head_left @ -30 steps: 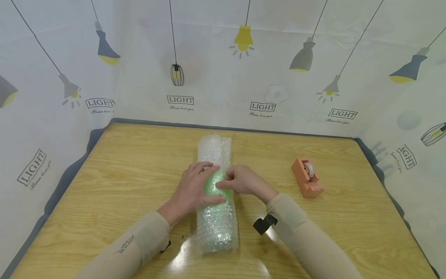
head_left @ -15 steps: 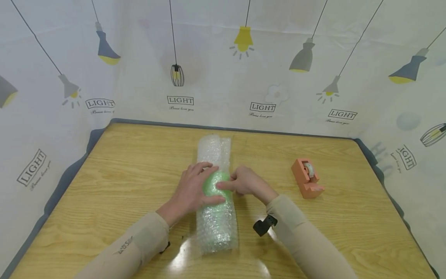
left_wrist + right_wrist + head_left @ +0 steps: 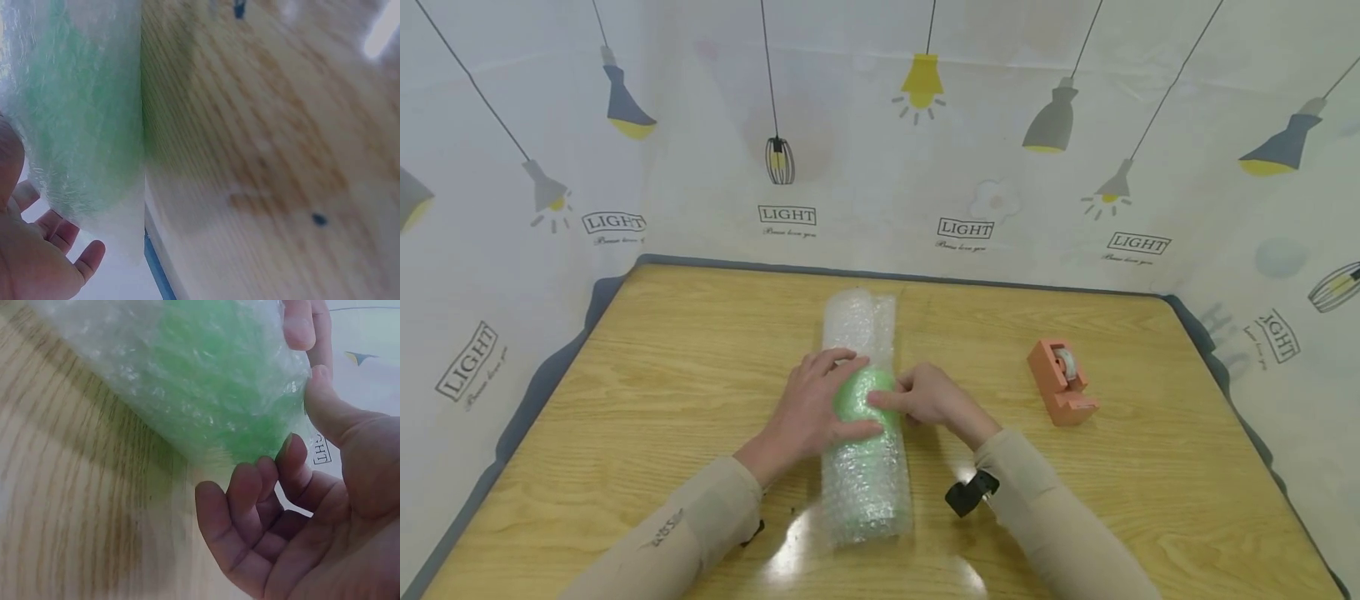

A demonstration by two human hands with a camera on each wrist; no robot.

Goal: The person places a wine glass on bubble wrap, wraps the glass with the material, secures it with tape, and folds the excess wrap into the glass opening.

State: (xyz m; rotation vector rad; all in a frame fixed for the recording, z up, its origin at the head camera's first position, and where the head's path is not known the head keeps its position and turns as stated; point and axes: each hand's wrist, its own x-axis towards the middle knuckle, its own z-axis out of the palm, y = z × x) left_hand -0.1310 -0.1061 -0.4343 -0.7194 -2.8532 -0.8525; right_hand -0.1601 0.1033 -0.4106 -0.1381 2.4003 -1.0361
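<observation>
A roll of clear bubble wrap (image 3: 867, 492) lies lengthwise on the table around a green object (image 3: 859, 396), whose kind the wrap blurs. From the left, my left hand (image 3: 808, 408) holds the roll, its fingers bent over the far part and the thumb across the top. My right hand (image 3: 928, 396) is on the roll's right side, thumb on top of the wrap and the other fingers curled by its side edge. In the right wrist view, the bubble wrap (image 3: 206, 381) meets the thumb and index finger of the right hand (image 3: 300, 512).
An orange tape dispenser (image 3: 1060, 383) with a roll of clear tape stands on the wooden table (image 3: 685, 350), right of the hands. A lamp-printed cloth (image 3: 865, 167) rises behind the table and along both sides.
My right hand has shifted slightly nearer along the roll's right side, its thumb staying on the wrap. The left hand and the roll have hardly moved.
</observation>
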